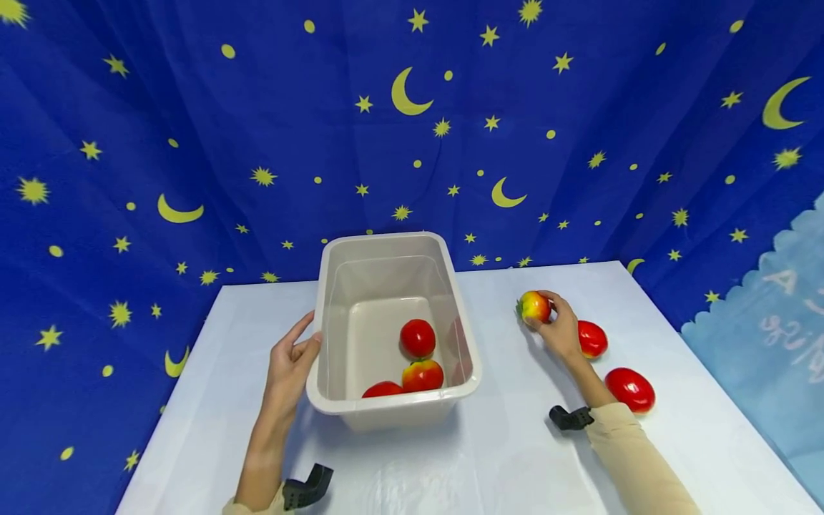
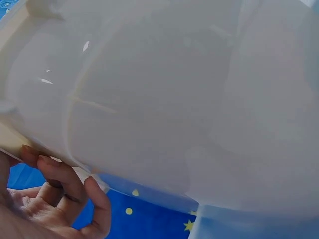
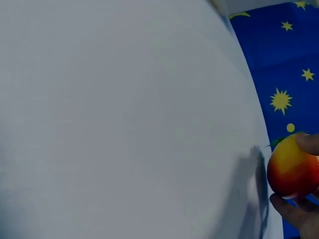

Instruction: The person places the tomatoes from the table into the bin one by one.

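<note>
A light grey plastic bin [image 1: 399, 406] stands on the table, its open top facing me. My left hand [image 1: 290, 368] holds the bin's left rim, thumb at the edge; the left wrist view shows curled fingers [image 2: 70, 186] against the pale wall. Inside lie a round red fruit [image 1: 418, 336], a red-and-yellow fruit [image 1: 422, 375] and another red fruit [image 1: 383, 390] partly hidden by the front rim. To the right of the bin, my right hand [image 1: 558, 330] grips a red-and-yellow fruit with green leaves [image 1: 533, 306]. In the right wrist view, thumb and fingers pinch this fruit [image 3: 291, 169].
Two glossy red fruits lie to the right: one [image 1: 592, 340] partly behind my right hand, the other [image 1: 630, 390] beside my forearm. A white cloth covers the table [image 1: 515, 458]. Behind it hangs a blue curtain [image 1: 360, 143] with yellow moons and stars.
</note>
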Demonstrator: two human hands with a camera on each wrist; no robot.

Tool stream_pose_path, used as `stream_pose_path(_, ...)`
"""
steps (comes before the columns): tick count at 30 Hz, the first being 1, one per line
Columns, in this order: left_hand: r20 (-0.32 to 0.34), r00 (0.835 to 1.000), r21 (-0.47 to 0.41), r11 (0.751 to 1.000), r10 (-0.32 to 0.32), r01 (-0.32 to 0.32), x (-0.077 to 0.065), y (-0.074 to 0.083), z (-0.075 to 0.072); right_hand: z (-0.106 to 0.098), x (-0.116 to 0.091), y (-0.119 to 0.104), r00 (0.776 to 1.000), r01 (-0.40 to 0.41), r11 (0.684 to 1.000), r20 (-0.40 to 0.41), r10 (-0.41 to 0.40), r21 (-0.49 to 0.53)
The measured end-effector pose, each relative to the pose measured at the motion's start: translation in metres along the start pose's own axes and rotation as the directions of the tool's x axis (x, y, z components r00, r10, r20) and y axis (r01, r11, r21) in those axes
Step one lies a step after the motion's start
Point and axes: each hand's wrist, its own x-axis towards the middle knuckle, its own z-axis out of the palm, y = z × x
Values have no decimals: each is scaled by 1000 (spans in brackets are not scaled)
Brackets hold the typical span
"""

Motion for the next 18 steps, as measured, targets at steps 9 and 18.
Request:
stream_pose_path(9, -15, 1000, -6, 1000, -17, 17, 0, 3, 3, -7, 13, -9, 998, -51, 992, -18, 54, 119)
stream_pose_path(18, -16, 1000, -16, 1000, -14, 14, -1, 3, 3, -9, 12, -21, 999, -28, 974, -33, 36, 224)
